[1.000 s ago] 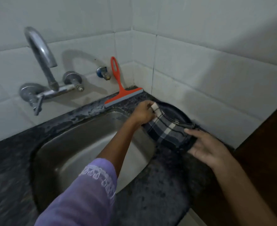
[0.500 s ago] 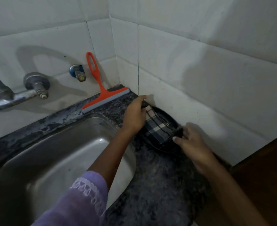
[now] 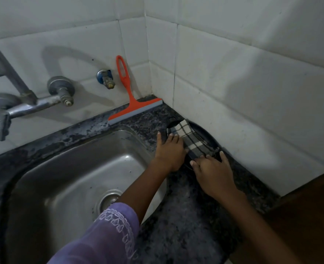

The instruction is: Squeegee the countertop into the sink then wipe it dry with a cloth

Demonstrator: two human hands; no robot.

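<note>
A dark checked cloth (image 3: pixel 192 140) lies folded over a dark round dish (image 3: pixel 209 134) on the black speckled countertop (image 3: pixel 186 216), close to the right wall. My left hand (image 3: pixel 169 152) presses on the cloth's left edge, fingers pointing to the corner. My right hand (image 3: pixel 213 173) grips the cloth's near end. The orange squeegee (image 3: pixel 133 103) stands apart in the back corner, blade on the counter and handle leaning on the tiles. The steel sink (image 3: pixel 71 178) lies to the left, under my left forearm.
A metal wall tap (image 3: pixel 16 105) juts over the sink's back left. A small blue valve (image 3: pixel 105 78) sticks out of the tiles beside the squeegee handle. White tiled walls close off the back and right. A brown wooden surface (image 3: pixel 309 216) borders the counter at lower right.
Both hands have lowered the cloth onto the dark dish and flattened over it. The view has swung back left, so the tap and drain show again.
</note>
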